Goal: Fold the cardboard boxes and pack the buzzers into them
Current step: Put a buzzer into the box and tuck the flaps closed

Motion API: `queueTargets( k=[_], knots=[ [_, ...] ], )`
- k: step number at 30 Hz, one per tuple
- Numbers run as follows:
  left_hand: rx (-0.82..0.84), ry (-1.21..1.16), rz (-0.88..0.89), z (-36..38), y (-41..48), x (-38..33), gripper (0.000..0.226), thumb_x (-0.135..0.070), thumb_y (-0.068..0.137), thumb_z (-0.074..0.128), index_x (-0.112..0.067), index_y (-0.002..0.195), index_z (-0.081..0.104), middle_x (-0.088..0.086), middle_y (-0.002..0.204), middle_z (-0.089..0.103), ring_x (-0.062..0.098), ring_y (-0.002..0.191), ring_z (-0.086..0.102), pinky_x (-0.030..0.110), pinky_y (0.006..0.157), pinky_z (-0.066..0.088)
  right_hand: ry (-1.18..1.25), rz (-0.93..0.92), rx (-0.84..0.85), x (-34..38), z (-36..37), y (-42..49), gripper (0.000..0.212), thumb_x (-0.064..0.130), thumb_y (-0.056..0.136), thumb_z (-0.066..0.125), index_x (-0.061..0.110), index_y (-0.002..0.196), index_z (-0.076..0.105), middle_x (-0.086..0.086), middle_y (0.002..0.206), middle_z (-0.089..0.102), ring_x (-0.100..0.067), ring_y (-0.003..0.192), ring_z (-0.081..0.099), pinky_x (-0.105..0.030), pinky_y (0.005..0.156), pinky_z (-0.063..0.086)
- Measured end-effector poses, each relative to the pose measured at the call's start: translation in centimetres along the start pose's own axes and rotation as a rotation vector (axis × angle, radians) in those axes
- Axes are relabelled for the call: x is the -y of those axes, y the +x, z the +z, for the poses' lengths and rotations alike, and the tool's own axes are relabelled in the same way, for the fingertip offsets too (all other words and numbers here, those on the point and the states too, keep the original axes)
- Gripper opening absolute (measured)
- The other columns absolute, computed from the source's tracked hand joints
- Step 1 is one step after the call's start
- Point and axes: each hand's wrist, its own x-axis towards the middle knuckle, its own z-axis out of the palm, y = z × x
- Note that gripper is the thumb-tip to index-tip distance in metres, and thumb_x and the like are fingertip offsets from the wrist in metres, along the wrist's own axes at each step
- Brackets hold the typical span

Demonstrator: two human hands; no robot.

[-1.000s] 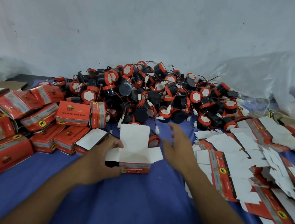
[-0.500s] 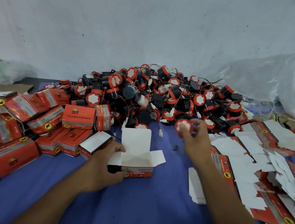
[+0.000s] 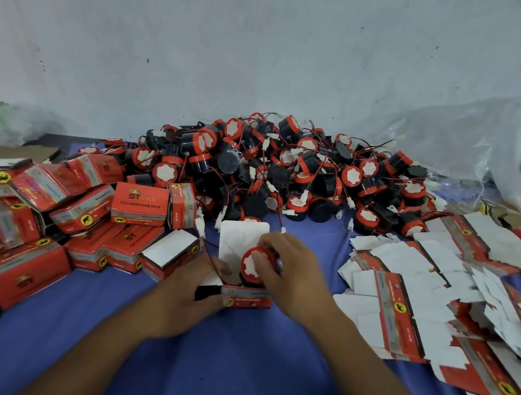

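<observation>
Centre of frame: buzzer (image 3: 251, 266) is pinched by curled fingers of right hand (image 3: 296, 282) at the mouth of the box (image 3: 246, 300); box is gripped by left hand (image 3: 182, 297).

Single view: a wide-angle camera worn on the head, facing forward and tilted down over the desk (image 3: 239, 367). Both forearms enter from the bottom edge. The left hand (image 3: 182, 297), holding the open box (image 3: 240, 242), and the right hand (image 3: 293, 281), gripping a buzzer (image 3: 252, 266), sit just below frame centre, close to the lens. The buzzer pile (image 3: 286, 174) lies mid-frame, farther off. The wall (image 3: 264, 57) fills the upper part.
</observation>
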Motion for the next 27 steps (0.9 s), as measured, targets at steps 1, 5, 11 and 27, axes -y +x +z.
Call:
queueTargets(
  k=[1, 5, 11, 27],
  knots=[
    [0.026, -0.009, 0.026, -0.2, 0.0, -0.2, 0.033, -0.047, 0.088, 0.058, -0.040, 0.121, 0.055, -0.023, 0.117, 0.057, 0.003, 0.116, 0.055, 0.026, 0.097, 0.046, -0.026, 0.005, -0.027, 0.1, 0.2, -0.1, 0.013, 0.031, 0.096, 0.058, 0.018, 0.097, 0.061, -0.003, 0.086, 0.059, -0.023, 0.084, 0.049, -0.041, 0.073, 0.044],
    [0.124, -0.021, 0.087, -0.8, 0.4, -0.6, 0.037, -0.030, 0.098, 0.050, -0.035, 0.135, 0.053, -0.026, 0.125, 0.051, 0.005, 0.123, 0.048, 0.020, 0.103, 0.036, -0.064, 0.077, -0.065, 1.1, 1.1, -0.3, 0.018, 0.026, 0.093, 0.059, 0.013, 0.083, 0.053, -0.001, 0.081, 0.051, -0.019, 0.076, 0.043, -0.037, 0.064, 0.040],
    [0.121, -0.132, 0.013, -0.9, 0.6, -0.6, 0.037, -0.019, 0.102, 0.051, -0.033, 0.135, 0.056, -0.017, 0.138, 0.050, 0.005, 0.134, 0.041, 0.025, 0.113, 0.032, -0.140, 0.146, -0.037, 2.2, 1.4, -0.4, 0.018, 0.026, 0.096, 0.052, 0.016, 0.083, 0.045, 0.004, 0.084, 0.046, -0.018, 0.078, 0.044, -0.037, 0.065, 0.043],
    [-0.301, -0.093, -0.240, -0.5, 1.6, -2.2, 0.009, -0.013, 0.086, 0.073, -0.018, 0.083, 0.080, -0.011, 0.091, 0.073, 0.000, 0.087, 0.065, 0.008, 0.075, 0.044, -0.230, 0.227, 0.099, 1.1, 1.7, 0.0, 0.023, 0.021, 0.095, 0.051, 0.012, 0.084, 0.069, -0.001, 0.090, 0.062, -0.021, 0.090, 0.042, -0.037, 0.085, 0.040]
  ],
)
